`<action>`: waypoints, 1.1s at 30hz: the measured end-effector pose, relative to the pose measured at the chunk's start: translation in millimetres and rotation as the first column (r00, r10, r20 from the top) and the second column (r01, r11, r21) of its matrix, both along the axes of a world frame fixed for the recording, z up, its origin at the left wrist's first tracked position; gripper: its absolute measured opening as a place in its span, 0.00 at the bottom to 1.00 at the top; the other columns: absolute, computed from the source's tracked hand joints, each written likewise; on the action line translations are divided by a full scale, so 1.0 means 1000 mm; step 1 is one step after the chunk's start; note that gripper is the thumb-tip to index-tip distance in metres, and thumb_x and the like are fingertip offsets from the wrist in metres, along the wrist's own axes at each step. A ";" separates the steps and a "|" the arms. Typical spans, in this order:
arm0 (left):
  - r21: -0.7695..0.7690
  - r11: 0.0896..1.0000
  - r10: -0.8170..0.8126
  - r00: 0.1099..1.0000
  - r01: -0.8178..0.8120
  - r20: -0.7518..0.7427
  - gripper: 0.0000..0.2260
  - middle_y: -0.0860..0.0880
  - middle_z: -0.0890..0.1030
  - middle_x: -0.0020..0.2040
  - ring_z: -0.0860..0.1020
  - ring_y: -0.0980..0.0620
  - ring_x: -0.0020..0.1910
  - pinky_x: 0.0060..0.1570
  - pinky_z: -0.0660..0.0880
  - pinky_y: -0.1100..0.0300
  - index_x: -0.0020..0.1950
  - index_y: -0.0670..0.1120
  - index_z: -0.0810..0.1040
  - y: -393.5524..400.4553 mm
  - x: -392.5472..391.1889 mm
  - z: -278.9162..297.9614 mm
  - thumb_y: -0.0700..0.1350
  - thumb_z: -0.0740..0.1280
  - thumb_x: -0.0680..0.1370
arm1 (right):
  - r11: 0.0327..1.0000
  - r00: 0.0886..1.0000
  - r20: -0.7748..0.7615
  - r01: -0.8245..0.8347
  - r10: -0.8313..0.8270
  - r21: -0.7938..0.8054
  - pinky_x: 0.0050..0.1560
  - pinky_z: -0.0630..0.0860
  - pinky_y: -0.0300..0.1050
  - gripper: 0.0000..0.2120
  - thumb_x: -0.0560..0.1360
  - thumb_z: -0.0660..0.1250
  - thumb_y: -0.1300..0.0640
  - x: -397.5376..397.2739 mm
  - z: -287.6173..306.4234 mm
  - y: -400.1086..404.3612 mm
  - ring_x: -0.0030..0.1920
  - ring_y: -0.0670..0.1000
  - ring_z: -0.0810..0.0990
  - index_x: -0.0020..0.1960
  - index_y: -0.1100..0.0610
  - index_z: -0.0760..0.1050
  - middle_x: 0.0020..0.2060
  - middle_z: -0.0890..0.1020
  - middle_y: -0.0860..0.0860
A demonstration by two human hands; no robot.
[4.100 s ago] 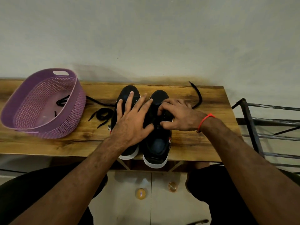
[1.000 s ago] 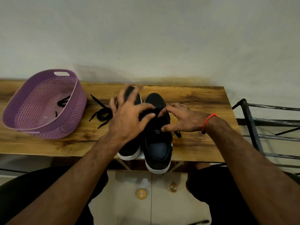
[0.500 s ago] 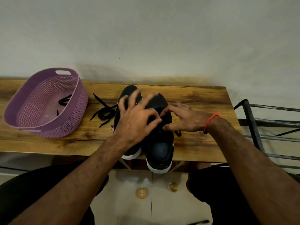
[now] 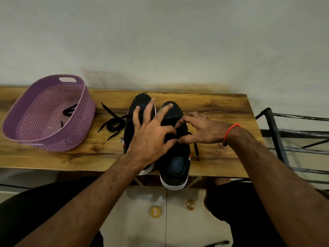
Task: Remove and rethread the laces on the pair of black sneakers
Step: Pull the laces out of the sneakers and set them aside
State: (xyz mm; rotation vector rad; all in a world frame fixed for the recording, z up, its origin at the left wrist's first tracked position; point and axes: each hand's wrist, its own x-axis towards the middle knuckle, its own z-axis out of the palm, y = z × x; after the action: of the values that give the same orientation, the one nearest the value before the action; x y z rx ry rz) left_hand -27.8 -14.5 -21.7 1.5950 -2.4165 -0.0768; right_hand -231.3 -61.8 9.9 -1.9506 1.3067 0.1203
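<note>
While both hands (image 4: 151,138) (image 4: 201,129) pinch the lace (image 4: 195,150) over the right sneaker (image 4: 175,163) (no label readable), fingers splay.

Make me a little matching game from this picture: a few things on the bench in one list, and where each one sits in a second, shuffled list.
Things:
1. purple basket
2. loose black lace
3. right sneaker
4. red wristband

Places:
A. heel overhanging the near edge of the bench
B. on the right arm
C. at the left end of the bench
D. on the wood between basket and sneakers

Pairs: 1-C, 2-D, 3-A, 4-B
</note>
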 end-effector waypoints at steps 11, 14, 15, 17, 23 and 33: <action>0.058 0.780 0.528 0.606 -0.623 -0.595 0.10 0.54 0.77 0.64 0.70 0.45 0.66 0.63 0.70 0.41 0.50 0.51 0.82 -0.024 0.041 0.025 0.56 0.67 0.79 | 1.000 1.000 0.021 0.005 -0.005 0.004 0.74 0.56 0.62 0.20 0.73 0.73 0.44 0.000 0.001 0.000 0.76 0.56 0.54 0.61 0.36 0.69 0.74 0.60 0.50; 0.006 0.856 0.477 0.783 -0.518 -0.399 0.13 0.52 0.70 0.73 0.63 0.44 0.72 0.69 0.65 0.39 0.57 0.52 0.81 -0.019 0.036 0.016 0.58 0.67 0.78 | 1.000 1.000 0.017 -0.001 0.001 -0.003 0.74 0.57 0.62 0.19 0.73 0.73 0.44 0.001 0.000 -0.001 0.76 0.56 0.54 0.60 0.36 0.69 0.74 0.60 0.49; -0.010 0.897 0.414 0.850 -0.441 -0.325 0.15 0.52 0.66 0.76 0.60 0.43 0.75 0.72 0.61 0.39 0.60 0.55 0.80 -0.016 0.029 0.013 0.59 0.68 0.77 | 1.000 1.000 0.014 -0.002 0.002 -0.005 0.74 0.57 0.62 0.19 0.73 0.73 0.44 0.001 0.000 -0.001 0.76 0.56 0.54 0.60 0.36 0.69 0.74 0.60 0.49; -0.023 0.962 0.261 0.942 -0.272 -0.212 0.16 0.52 0.59 0.80 0.54 0.41 0.78 0.73 0.55 0.36 0.63 0.60 0.79 -0.010 0.016 0.011 0.61 0.69 0.76 | 1.000 1.000 0.004 -0.004 0.004 -0.007 0.74 0.57 0.63 0.20 0.73 0.72 0.43 0.000 -0.001 -0.001 0.76 0.57 0.54 0.60 0.36 0.68 0.74 0.60 0.50; 0.020 0.995 0.100 0.991 -0.098 -0.092 0.14 0.54 0.55 0.82 0.47 0.40 0.80 0.72 0.52 0.32 0.58 0.63 0.81 -0.002 0.002 0.004 0.64 0.70 0.74 | 1.000 1.000 -0.021 -0.017 0.016 -0.010 0.73 0.58 0.62 0.20 0.73 0.71 0.41 0.000 -0.001 -0.002 0.76 0.58 0.53 0.61 0.37 0.66 0.74 0.60 0.51; 0.018 1.000 -0.006 0.999 0.005 0.052 0.08 0.54 0.64 0.79 0.52 0.40 0.79 0.69 0.54 0.33 0.51 0.61 0.85 0.002 0.001 0.003 0.58 0.74 0.73 | 1.000 1.000 0.000 -0.008 0.008 0.002 0.73 0.60 0.62 0.20 0.73 0.72 0.42 0.000 0.000 -0.001 0.75 0.56 0.55 0.60 0.36 0.67 0.72 0.62 0.50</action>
State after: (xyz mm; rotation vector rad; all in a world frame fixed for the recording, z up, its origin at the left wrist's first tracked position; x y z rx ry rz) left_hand -27.1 -12.5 -19.0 1.6170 -2.4666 -0.0580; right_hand -231.5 -62.7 9.5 -1.9543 1.2981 0.1254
